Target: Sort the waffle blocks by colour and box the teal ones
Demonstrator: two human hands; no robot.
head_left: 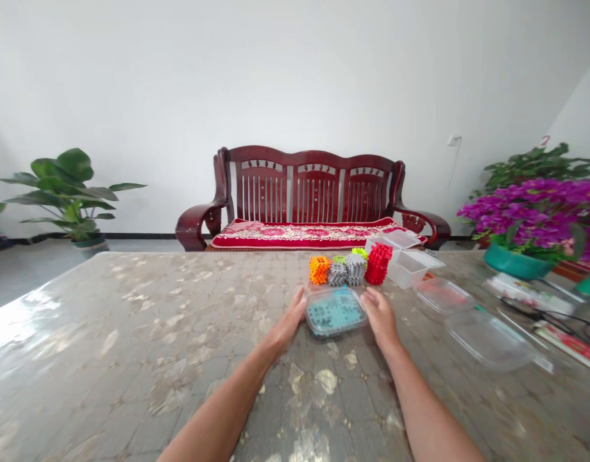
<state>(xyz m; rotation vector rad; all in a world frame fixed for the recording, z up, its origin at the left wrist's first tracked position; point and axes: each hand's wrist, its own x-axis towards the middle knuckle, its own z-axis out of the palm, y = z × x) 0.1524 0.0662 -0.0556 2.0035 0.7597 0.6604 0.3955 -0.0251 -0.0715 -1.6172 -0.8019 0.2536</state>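
A clear lidded box (pixel 335 312) with teal pieces inside lies on the table (pixel 131 333) in front of me. My left hand (pixel 289 323) rests against its left side, fingers stretched along the edge. My right hand (pixel 381 316) presses against its right side in the same way. The box sits flat between both hands. Just behind it stand stacks of toothed plastic pieces: orange (pixel 319 269), grey (pixel 347 271), red (pixel 378 263) and a little green (pixel 358 253).
Open clear boxes (pixel 410 263) and loose clear lids (pixel 487 337) lie to the right. A potted purple flower (pixel 535 221), papers and cables sit at the right edge. A wooden bench (pixel 314 199) stands beyond the table, a green plant (pixel 68 192) at left.
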